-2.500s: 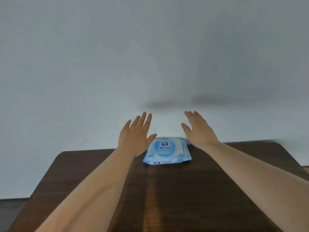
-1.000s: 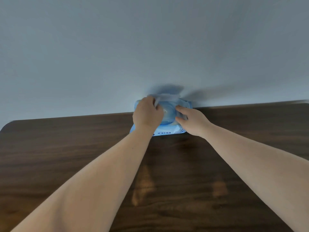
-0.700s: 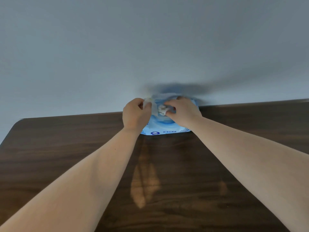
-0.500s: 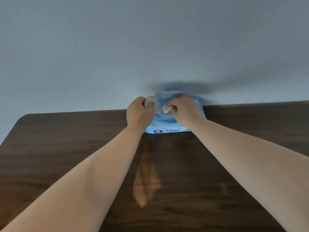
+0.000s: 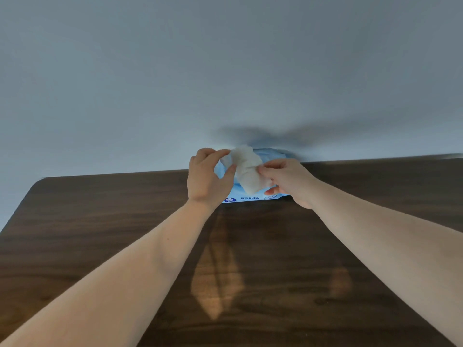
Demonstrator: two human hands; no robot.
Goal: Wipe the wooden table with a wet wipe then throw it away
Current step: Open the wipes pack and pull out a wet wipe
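A light blue wet wipe pack [image 5: 250,198] lies at the far edge of the dark wooden table [image 5: 100,221], against the wall. A white wet wipe [image 5: 246,171] hangs crumpled above the pack, partly drawn out of its opening. My right hand [image 5: 288,180] pinches the wipe's right side between thumb and fingers. My left hand [image 5: 208,179] is at the pack's left end, thumb and forefinger closed on the peeled-back flap right beside the wipe. Both hands hide most of the pack's top.
A plain grey-white wall [image 5: 225,71] rises directly behind the table's far edge. The table's rounded left corner [image 5: 40,182] shows at the left. Light patches reflect on the wood between my forearms.
Both hands came down onto the pack; the left peeled back the flap. The right hand pinched the wipe's tip and has now drawn it up out of the opening.
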